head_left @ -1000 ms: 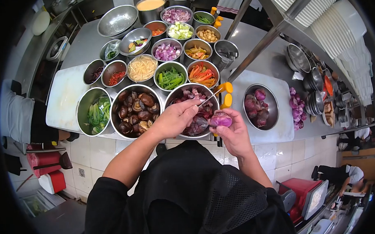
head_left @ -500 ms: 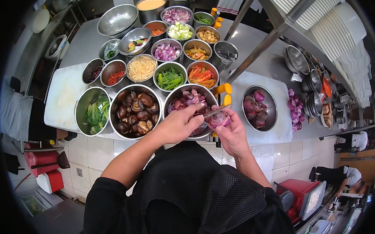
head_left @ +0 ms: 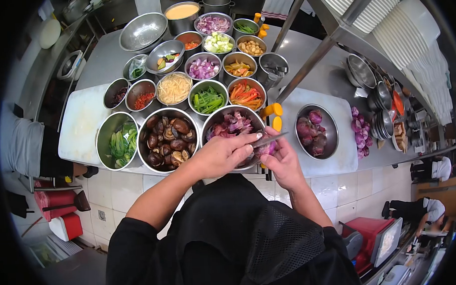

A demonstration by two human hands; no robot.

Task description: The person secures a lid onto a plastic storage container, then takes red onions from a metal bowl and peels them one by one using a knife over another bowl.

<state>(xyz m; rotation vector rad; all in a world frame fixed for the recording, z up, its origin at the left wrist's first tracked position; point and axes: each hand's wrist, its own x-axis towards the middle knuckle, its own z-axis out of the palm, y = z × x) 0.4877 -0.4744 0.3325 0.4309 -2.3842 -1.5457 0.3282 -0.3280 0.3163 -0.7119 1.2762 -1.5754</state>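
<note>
My left hand (head_left: 221, 153) is closed around a small knife (head_left: 272, 139), whose blade points right across the top of a purple onion (head_left: 266, 149). The fingers of my right hand (head_left: 284, 165) wrap round that onion, partly hiding it. Both hands are over the near edge of a steel pot (head_left: 203, 136) of onion peelings (head_left: 232, 123). A steel bowl (head_left: 333, 131) of purple onions (head_left: 315, 117) sits to the right on a white cutting board (head_left: 347, 163).
Pots of mushrooms (head_left: 167, 137) and leafy greens (head_left: 122, 146) stand to the left; several containers of cut vegetables are behind. A metal post (head_left: 306, 72) rises on the right near loose onions (head_left: 359, 130). Other people are at the far left and lower right.
The knife has shifted from upright-slanted to nearly level over the onion, and my left hand has moved right, closer to my right hand. The onion is now more covered.
</note>
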